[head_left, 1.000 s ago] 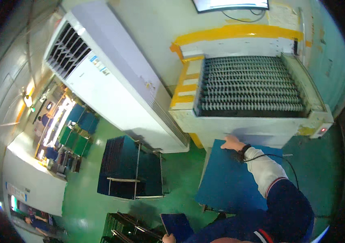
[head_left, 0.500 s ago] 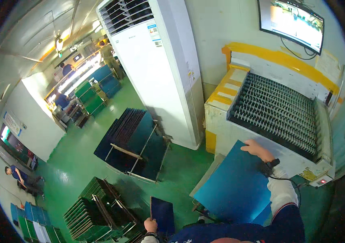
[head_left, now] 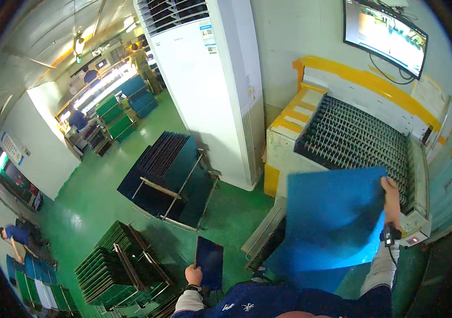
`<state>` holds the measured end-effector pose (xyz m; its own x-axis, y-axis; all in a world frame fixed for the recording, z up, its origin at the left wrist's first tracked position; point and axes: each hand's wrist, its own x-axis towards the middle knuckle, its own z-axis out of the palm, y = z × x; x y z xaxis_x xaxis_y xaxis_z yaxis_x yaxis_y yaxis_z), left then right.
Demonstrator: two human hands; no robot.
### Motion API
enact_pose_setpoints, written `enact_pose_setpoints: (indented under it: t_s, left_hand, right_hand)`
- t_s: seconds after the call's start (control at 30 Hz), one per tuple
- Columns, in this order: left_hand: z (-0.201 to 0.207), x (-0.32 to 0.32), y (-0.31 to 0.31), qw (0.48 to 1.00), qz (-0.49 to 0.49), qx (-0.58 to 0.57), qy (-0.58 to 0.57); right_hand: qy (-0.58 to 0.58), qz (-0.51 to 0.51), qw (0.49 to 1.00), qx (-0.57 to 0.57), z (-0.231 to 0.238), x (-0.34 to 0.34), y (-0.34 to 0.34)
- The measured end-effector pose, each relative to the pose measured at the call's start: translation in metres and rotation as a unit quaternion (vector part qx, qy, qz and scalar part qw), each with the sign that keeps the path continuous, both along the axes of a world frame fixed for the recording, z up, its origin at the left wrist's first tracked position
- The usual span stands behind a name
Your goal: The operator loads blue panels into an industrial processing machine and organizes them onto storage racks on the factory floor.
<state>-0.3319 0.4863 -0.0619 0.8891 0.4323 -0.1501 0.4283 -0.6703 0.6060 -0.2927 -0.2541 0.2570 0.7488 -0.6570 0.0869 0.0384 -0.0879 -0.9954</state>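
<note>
My right hand (head_left: pixel 391 197) is closed on the right edge of a large blue panel (head_left: pixel 334 217), which is tilted up in front of the roller machine (head_left: pixel 358 132). Below that panel, another blue sheet (head_left: pixel 310 279) shows in part beside a dark rack (head_left: pixel 268 244) near my body. My left hand (head_left: pixel 194 275) grips the left edge of a smaller-looking dark blue panel (head_left: pixel 210 262) held upright low in front of me. A strap with a small dark device sits on my right wrist.
One rack of dark panels (head_left: pixel 170 175) stands on the green floor (head_left: pixel 72 212) by a tall white air conditioner (head_left: pixel 204 90); a rack of green-edged panels (head_left: pixel 114 265) is nearer, at left. A screen (head_left: pixel 387 37) hangs above the machine. Far left, a person (head_left: pixel 19 236) bends over panels.
My right hand has moved rightward with the blue panel, lifting it away from the rack. The left hand and its dark panel have risen slightly. At far left the person now leans over panels.
</note>
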Motion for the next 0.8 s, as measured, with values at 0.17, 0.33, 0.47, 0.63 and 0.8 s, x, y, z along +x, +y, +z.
enact_pose_setpoints:
  t_s: [0.17, 0.33, 0.47, 0.63, 0.8]
  left_hand:
    - [-0.003, 0.009, -0.004, 0.994, -0.072, 0.075, -0.031]
    - [-0.011, 0.003, 0.003, 0.998, -0.06, 0.022, -0.017]
    - [-0.002, 0.006, -0.004, 0.995, -0.091, 0.036, -0.017]
    - [-0.001, 0.002, -0.004, 0.994, -0.075, 0.067, -0.045]
    - [0.014, 0.0, 0.009, 0.983, -0.06, -0.174, 0.005]
  right_hand:
    - [-0.11, -0.157, 0.977, 0.087, -0.037, -0.068, -0.052]
    - [-0.193, -0.161, 0.938, 0.238, -0.131, -0.079, -0.135]
    - [-0.269, -0.171, 0.872, 0.371, -0.114, -0.062, -0.076]
    - [-0.261, -0.178, 0.848, 0.425, -0.139, -0.036, -0.03]
    - [-0.237, -0.162, 0.826, 0.485, -0.194, -0.047, 0.006]
